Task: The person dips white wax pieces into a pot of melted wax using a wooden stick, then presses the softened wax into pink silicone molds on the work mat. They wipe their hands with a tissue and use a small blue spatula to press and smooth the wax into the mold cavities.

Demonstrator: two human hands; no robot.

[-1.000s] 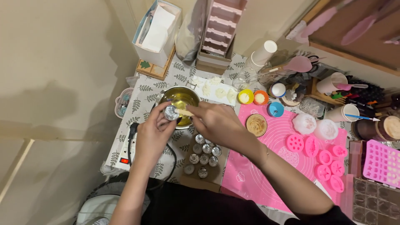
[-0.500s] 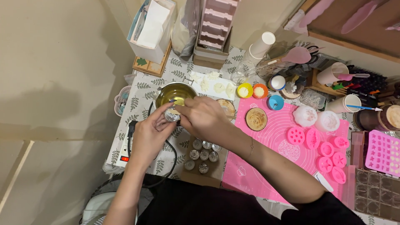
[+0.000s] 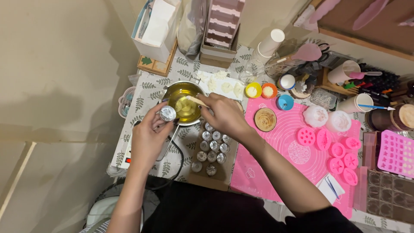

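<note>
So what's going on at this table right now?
A person sits at a crowded craft table. Their left hand holds a small silver cup beside a metal pot of clear yellow liquid. Their right hand holds a pale stick with its tip over the liquid. More silver cups sit grouped on a cardboard piece just below the pot, and pink moulds lie on a pink mat to the right.

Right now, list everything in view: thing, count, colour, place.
metal pot: one, silver, yellow liquid, table left
small tin cups: about a dozen, silver, on cardboard
silicone mat: one, pink, centre
round moulds: several, pink, on mat
paper cups: one stack, white, back
small bowls: three, yellow, orange, blue
left hand: holds tin cup
right hand: holds wooden stick over pot
</note>
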